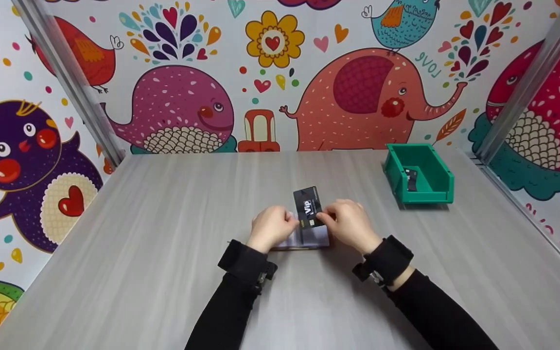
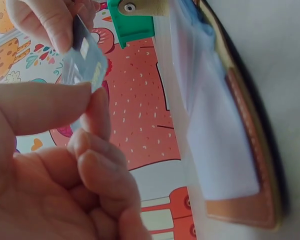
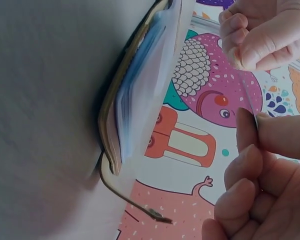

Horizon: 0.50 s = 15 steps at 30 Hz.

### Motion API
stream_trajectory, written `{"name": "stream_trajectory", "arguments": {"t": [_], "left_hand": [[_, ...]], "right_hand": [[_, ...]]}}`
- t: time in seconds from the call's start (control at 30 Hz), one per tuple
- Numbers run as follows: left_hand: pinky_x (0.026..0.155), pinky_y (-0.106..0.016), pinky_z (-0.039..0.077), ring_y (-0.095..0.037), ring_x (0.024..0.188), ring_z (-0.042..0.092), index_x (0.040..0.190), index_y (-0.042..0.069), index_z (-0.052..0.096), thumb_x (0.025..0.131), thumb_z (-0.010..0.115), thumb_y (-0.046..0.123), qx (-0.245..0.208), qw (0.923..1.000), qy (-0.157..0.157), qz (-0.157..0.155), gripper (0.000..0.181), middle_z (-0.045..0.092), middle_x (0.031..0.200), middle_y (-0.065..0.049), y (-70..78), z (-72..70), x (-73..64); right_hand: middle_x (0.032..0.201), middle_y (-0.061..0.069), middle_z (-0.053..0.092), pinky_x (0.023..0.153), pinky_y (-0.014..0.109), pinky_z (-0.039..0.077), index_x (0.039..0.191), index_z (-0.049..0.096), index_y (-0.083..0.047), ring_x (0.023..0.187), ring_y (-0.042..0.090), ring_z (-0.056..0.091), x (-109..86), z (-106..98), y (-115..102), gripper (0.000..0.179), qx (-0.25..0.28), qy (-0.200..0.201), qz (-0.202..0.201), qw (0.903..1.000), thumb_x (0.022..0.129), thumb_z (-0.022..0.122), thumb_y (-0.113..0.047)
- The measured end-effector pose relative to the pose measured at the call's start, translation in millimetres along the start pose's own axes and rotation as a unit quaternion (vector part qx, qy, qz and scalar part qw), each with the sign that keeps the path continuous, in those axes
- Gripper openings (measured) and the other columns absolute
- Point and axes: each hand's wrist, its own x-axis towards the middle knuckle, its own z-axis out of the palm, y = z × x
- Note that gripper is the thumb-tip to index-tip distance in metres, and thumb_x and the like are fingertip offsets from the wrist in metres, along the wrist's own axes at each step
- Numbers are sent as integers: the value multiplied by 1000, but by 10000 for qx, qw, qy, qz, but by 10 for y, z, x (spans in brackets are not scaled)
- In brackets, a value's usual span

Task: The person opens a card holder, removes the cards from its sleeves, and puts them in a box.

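A black card with "Vip" lettering and a chip stands tilted above an open card holder. My left hand pinches the card's lower left corner between thumb and forefinger. At its right edge, the thumb and forefinger of my right hand pinch it too. Seen from the left wrist, the card holder has a brown leather cover with clear plastic sleeves spread inside. A strap with a metal snap sticks out from it in the right wrist view. The holder lies on the table below both hands.
A green bin stands at the back right of the table, with a black card inside. The grey table reaches to printed walls at the back and sides.
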Motion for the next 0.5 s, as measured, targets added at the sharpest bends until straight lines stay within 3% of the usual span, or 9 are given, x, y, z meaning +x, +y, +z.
{"name": "stream_trajectory", "arguments": {"t": [0.27, 0.5], "left_hand": [[69, -45, 44, -19, 62, 54, 56, 17, 48, 86, 68, 21, 396, 9977, 312, -454, 36, 49, 60, 3, -91, -23, 13], [78, -48, 42, -25, 73, 61, 61, 14, 55, 86, 71, 22, 722, 9931, 297, -872, 31, 59, 69, -1, -148, -24, 22]], "right_hand": [[65, -2, 50, 66, 40, 38, 67, 63, -10, 64, 19, 48, -22, -103, 124, 27, -62, 32, 288, 9996, 92, 71, -19], [69, 1, 55, 67, 43, 39, 70, 64, -10, 66, 21, 50, -47, -225, 286, 25, -68, 29, 509, 9987, 92, 71, -20]]}}
